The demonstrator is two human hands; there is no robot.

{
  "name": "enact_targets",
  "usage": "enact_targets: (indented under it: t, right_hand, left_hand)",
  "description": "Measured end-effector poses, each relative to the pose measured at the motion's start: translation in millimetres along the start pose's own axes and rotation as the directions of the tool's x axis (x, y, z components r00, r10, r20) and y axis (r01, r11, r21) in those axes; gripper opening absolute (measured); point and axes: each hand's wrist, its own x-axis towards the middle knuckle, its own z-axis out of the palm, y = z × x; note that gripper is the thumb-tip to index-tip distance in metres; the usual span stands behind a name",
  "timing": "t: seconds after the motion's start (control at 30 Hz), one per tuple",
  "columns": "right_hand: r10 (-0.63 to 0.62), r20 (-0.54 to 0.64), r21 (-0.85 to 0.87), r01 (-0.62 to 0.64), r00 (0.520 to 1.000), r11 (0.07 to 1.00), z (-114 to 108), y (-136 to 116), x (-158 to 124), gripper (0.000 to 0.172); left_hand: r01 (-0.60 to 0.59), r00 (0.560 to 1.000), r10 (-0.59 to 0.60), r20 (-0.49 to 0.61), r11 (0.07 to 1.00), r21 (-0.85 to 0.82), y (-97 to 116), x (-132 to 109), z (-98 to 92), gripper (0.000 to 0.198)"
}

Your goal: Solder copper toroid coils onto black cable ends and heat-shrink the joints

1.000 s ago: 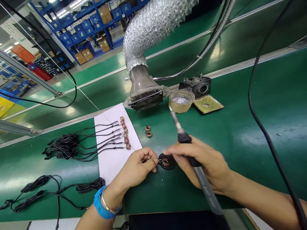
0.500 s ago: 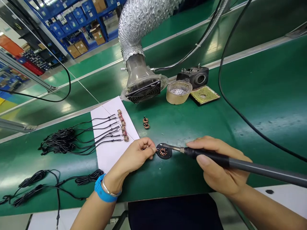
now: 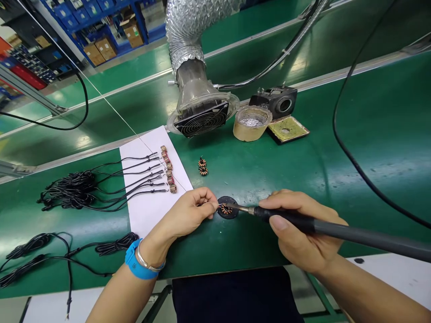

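Observation:
My right hand (image 3: 306,224) grips a soldering iron (image 3: 289,219) by its dark handle. The iron's tip reaches over a copper-wound toroid coil (image 3: 226,209), which lies on a round black disc (image 3: 232,215); whether it touches cannot be made out. At the disc's left edge, my left hand (image 3: 195,211) pinches a thin solder wire (image 3: 129,128) that runs down from the upper left. Its short end points at the coil. Farther back stand two similar coils (image 3: 202,167) close together.
White paper (image 3: 148,220) carries a row of small coils (image 3: 169,170) and black cable ends. Bundled cables (image 3: 72,190) lie left. Behind are a fume extractor hood (image 3: 202,119), a tape-roll cup (image 3: 247,130), an iron stand (image 3: 279,102) and a yellow sponge (image 3: 288,129). A black cord (image 3: 353,163) hangs at right.
The iron's tip has moved left and down over the coil, closer to the left fingertips. The whole view has shifted slightly. Both hands keep their holds.

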Motion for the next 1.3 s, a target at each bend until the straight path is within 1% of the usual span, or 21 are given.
enact_targets:
  t: [0.17,0.37,0.47,0.57,0.63,0.87,0.93,1.03,1.2,1.3]
  right_hand:
    - [-0.027,0.03,0.0,0.027,0.999,1.0,0.5,-2.9,2.6,0.021]
    - [-0.055,0.032,0.013,0.055,0.998,0.998,2.6,-4.4,0.2,0.022]
    - [-0.061,0.073,-0.005,0.062,0.995,0.998,2.7,-5.1,-0.4,0.022]
    - [-0.112,0.115,0.0,0.113,0.987,0.994,2.8,-7.3,1.6,0.024]
    - [-0.147,0.12,0.006,0.148,0.982,0.989,3.1,-9.2,3.4,0.025]
    - [-0.216,0.206,-0.051,0.231,0.954,0.972,2.5,-12.8,4.7,0.026]
    - [-0.245,0.206,-0.051,0.261,0.947,0.964,1.8,-12.7,4.7,0.027]
    - [-0.258,0.204,-0.05,0.273,0.945,0.961,1.0,-12.1,4.8,0.029]
    - [-0.253,0.156,-0.046,0.263,0.955,0.964,1.3,-10.8,4.1,0.031]
    - [-0.234,0.151,-0.039,0.243,0.96,0.969,1.4,-11.4,3.3,0.032]
  left_hand:
    - [-0.005,1.0,0.005,0.001,1.0,0.006,-0.9,0.7,-0.1,0.01]
    - [-0.005,1.0,0.005,-0.001,1.0,0.026,0.1,0.6,0.3,0.012]
    - [-0.004,1.0,0.004,-0.005,0.999,0.036,1.2,0.5,0.6,0.011]
    - [-0.011,1.0,0.011,-0.002,0.999,0.038,1.2,0.5,0.8,0.012]
    - [-0.014,1.0,0.014,0.004,0.999,0.035,1.3,0.7,1.2,0.012]
    - [-0.005,1.0,0.005,-0.007,1.0,0.03,3.2,2.8,3.0,0.012]
    - [-0.012,1.0,0.012,-0.003,0.999,0.033,3.3,2.8,2.9,0.012]
    - [-0.008,1.0,0.008,-0.001,1.0,0.03,3.3,2.0,2.4,0.011]
    - [0.001,1.0,-0.001,0.005,0.999,0.041,1.7,-0.3,0.4,0.01]
    - [0.002,1.0,-0.002,0.004,0.999,0.048,0.3,-0.3,-0.3,0.013]
